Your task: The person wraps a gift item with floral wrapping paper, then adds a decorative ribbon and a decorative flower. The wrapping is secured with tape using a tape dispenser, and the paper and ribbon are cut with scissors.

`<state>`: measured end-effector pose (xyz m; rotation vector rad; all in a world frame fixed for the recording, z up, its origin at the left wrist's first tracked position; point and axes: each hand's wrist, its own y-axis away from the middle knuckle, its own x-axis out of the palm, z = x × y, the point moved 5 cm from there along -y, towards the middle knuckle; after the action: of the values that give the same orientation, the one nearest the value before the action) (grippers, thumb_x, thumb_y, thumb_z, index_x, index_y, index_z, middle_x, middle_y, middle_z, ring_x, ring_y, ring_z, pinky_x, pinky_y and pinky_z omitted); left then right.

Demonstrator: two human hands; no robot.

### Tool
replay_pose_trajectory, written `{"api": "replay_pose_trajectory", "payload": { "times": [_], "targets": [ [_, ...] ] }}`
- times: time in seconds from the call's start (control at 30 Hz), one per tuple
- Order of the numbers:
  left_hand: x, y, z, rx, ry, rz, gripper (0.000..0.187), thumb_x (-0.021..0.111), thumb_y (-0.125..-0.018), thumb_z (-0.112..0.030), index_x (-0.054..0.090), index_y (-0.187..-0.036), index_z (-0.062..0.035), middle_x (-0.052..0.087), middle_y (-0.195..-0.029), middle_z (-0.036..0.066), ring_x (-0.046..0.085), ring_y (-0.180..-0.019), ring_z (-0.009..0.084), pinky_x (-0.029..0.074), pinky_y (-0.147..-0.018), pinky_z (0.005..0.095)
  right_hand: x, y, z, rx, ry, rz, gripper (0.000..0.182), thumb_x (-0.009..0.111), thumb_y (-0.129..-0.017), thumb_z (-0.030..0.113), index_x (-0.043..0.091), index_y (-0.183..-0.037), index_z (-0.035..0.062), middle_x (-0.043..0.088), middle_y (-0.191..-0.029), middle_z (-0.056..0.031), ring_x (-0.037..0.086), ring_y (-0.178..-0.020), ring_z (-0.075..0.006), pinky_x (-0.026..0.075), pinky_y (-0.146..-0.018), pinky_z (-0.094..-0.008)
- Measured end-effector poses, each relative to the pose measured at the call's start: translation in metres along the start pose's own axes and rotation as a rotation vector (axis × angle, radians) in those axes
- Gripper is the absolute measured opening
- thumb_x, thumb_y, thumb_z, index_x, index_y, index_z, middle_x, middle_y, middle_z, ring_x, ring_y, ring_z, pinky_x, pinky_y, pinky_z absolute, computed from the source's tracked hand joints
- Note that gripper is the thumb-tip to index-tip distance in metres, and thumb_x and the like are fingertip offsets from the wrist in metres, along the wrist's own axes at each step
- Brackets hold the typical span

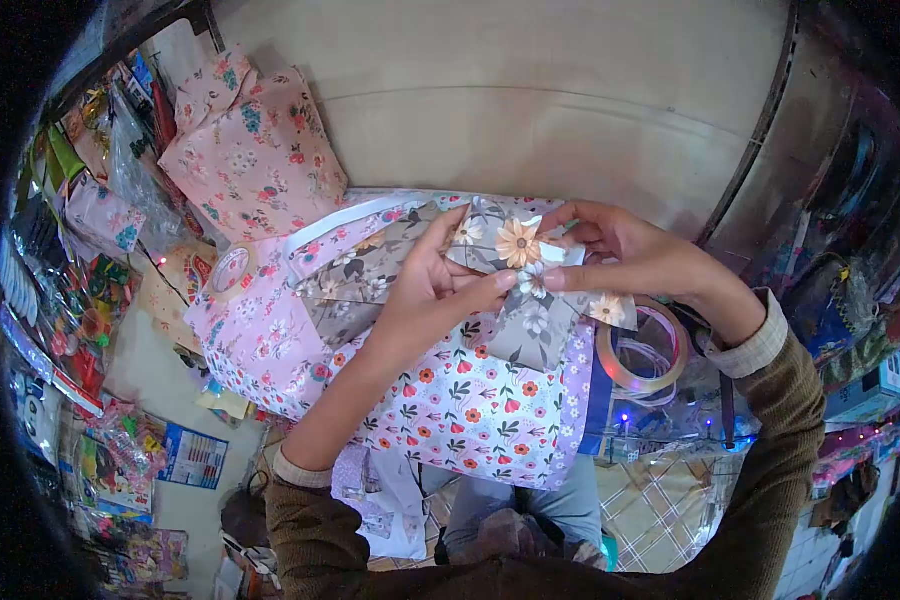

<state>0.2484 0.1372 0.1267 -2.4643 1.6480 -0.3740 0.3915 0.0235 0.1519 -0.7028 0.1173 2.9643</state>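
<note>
Grey floral paper point(345, 300) with white and orange flowers lies over white paper with red and orange flowers point(470, 410). My left hand point(435, 285) pinches the grey paper near its middle, thumb pointing right. From the right, my right hand point(620, 250) has thumb and fingers closed on the same paper, by an orange printed flower point(518, 243). A folded part of the grey paper point(535, 330) hangs below my hands. Beside my right wrist is a large roll of tape point(642, 345). A smaller tape roll point(233, 272) rests at the left on pink floral paper point(260, 330).
A pink floral wrapped package or bag point(260, 160) stands at the back left. Plastic-wrapped goods point(90, 310) crowd the left side. A pale panel point(550, 100) is behind the papers. At the right are a blue box point(870, 385) and small string lights.
</note>
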Motion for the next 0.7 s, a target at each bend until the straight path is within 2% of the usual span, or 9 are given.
{"api": "replay_pose_trajectory", "payload": {
  "times": [0.1, 0.2, 0.4, 0.5, 0.6, 0.7],
  "targets": [
    [-0.003, 0.000, 0.003, -0.019, -0.035, -0.042, 0.072, 0.067, -0.084, -0.005, 0.021, -0.138, 0.0055, 0.066, -0.096, 0.012, 0.063, -0.077, 0.0104, 0.050, -0.064, 0.0213, -0.002, 0.000, 0.002, -0.041, -0.028, -0.091, 0.062, 0.075, -0.080, 0.025, 0.043, -0.126, 0.0004, 0.060, -0.108, -0.0086, 0.058, -0.093, -0.0115, 0.046, -0.082, -0.0239],
    [-0.006, -0.001, 0.006, -0.013, -0.055, -0.064, 0.073, 0.067, -0.084, -0.005, 0.020, -0.138, 0.0060, 0.066, -0.092, 0.011, 0.063, -0.076, 0.0103, 0.050, -0.065, 0.0209, -0.004, 0.006, 0.011, -0.069, -0.085, -0.198, 0.058, 0.072, -0.082, 0.026, 0.043, -0.126, 0.0007, 0.060, -0.106, -0.0079, 0.059, -0.094, -0.0129, 0.047, -0.083, -0.0258],
    [-0.004, -0.003, 0.005, 0.020, -0.010, -0.061, 0.073, 0.067, -0.084, -0.004, 0.019, -0.139, 0.0061, 0.065, -0.094, 0.011, 0.063, -0.076, 0.0096, 0.050, -0.064, 0.0205, -0.002, 0.011, 0.025, 0.037, -0.513, -0.218, 0.052, 0.056, -0.092, 0.031, 0.040, -0.130, -0.0003, 0.049, -0.123, -0.0170, 0.063, -0.097, -0.0228, 0.049, -0.086, -0.0319],
    [-0.005, -0.002, 0.006, 0.011, -0.023, -0.072, 0.073, 0.067, -0.084, -0.004, 0.020, -0.138, 0.0060, 0.065, -0.097, 0.011, 0.062, -0.076, 0.0092, 0.050, -0.064, 0.0208, -0.006, 0.010, 0.015, -0.069, -0.773, -0.141, 0.053, 0.049, -0.095, 0.027, 0.031, -0.136, -0.0011, 0.042, -0.128, -0.0214, 0.064, -0.096, -0.0283, 0.051, -0.088, -0.0360],
    [-0.007, -0.003, 0.008, 0.017, -0.031, -0.069, 0.071, 0.067, -0.084, -0.004, 0.022, -0.137, 0.0058, 0.064, -0.099, 0.011, 0.062, -0.076, 0.0090, 0.051, -0.064, 0.0212, -0.003, 0.011, 0.013, 0.024, -0.939, -0.218, 0.055, 0.046, -0.094, 0.014, 0.020, -0.140, -0.0011, 0.047, -0.121, -0.0229, 0.065, -0.095, -0.0308, 0.053, -0.086, -0.0361],
    [-0.006, -0.002, 0.005, 0.014, -0.026, -0.050, 0.068, 0.067, -0.084, -0.005, 0.024, -0.136, 0.0052, 0.064, -0.100, 0.010, 0.062, -0.077, 0.0091, 0.051, -0.065, 0.0215, 0.002, 0.011, 0.012, 0.081, -0.885, -0.263, 0.062, 0.050, -0.091, 0.003, 0.014, -0.141, -0.0006, 0.053, -0.114, -0.0229, 0.065, -0.094, -0.0296, 0.056, -0.082, -0.0323]
  ]
}}
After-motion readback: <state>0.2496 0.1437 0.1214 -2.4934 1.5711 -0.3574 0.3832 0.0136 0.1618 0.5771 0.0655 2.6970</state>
